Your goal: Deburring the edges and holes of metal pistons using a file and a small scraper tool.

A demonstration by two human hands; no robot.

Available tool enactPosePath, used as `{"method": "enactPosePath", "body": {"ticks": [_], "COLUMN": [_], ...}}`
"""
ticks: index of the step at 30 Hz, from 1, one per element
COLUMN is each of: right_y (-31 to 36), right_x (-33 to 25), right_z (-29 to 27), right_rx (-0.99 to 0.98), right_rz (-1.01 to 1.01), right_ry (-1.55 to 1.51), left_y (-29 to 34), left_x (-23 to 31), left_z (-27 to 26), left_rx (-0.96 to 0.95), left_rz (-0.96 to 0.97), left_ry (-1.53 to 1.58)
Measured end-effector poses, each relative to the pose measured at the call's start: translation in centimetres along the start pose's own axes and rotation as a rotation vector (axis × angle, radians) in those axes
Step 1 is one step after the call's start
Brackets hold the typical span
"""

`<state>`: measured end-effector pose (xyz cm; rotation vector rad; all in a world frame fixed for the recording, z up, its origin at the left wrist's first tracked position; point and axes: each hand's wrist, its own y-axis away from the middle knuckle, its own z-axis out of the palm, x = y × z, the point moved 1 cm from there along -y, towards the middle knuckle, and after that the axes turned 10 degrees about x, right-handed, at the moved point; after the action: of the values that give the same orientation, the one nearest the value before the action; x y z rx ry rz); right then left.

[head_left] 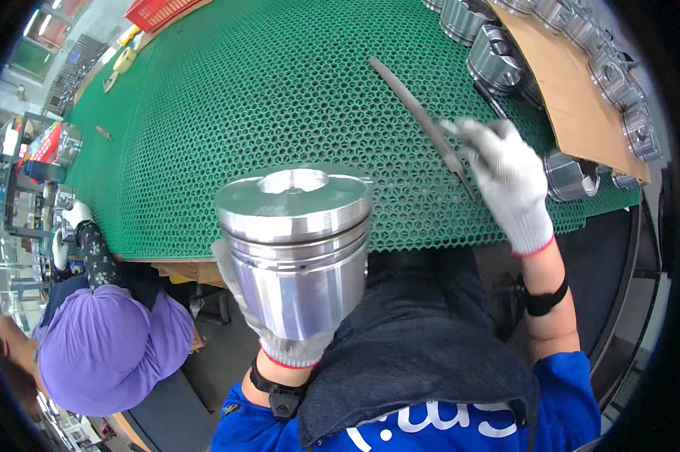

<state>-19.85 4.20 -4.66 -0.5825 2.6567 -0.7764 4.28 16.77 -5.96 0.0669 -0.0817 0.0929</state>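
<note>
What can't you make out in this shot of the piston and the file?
Head view only:
- Left hand: mostly hidden behind the piston it holds; only glove edge shows.
- Piston's underside and far wall: facing away.
- Right hand fingertips: motion-blurred, so its grip on the file is unclear.
- Pistons at top right: partly covered by cardboard sheet, cut by the rim.
- Co-worker's hands: small, at the left edge.

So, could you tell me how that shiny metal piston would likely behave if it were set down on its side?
The piston looks round and smooth, so it would probably roll. Polished metal may slip in the gloved left hand. It seems solid, likely heavy.
</note>
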Motion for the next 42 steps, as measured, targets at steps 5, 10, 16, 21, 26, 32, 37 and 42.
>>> {"method": "enactPosePath", "body": {"ticks": [5,10,16,21,26,32,37,42], "right_y": [0.8,0.2,0.9,-0.1,-1.1,-2.0,-0.1,2.5], "right_x": [-0.1,1.4,1.8,-0.9,-3.0,-3.6,-4.7,-3.9], "right_z": [1.0,3.0,-1.8,-0.2,2.3,3.3,1.7,0.6], "right_rx": [-0.131,-0.145,-0.159,-0.255,-0.026,0.082,-0.138,-0.467], "right_rz": [-0.168,-0.086,-0.055,-0.092,-0.253,-0.428,-0.257,-0.076], "right_ry": [-0.133,-0.035,-0.346,-0.516,-0.348,-0.271,-0.271,-0.343], "left_y": [-1.9,-4.3,-5.8,-10.1,-12.2,-10.9,-7.0,-3.7], "left_x": [4.9,1.7,5.2,3.0,1.6,1.8,1.3,-0.7], "left_z": [3.1,5.5,2.3,2.6,3.8,3.3,2.9,1.5], "left_rx": [0.104,-0.553,-0.760,-0.483,-0.454,-0.488,-0.575,-0.788], "left_rz": [0.192,0.456,0.785,0.863,0.618,0.748,0.909,0.902], "left_ry": [-1.339,-2.825,-2.382,-2.087,-2.054,-2.056,-2.137,-2.315]}}
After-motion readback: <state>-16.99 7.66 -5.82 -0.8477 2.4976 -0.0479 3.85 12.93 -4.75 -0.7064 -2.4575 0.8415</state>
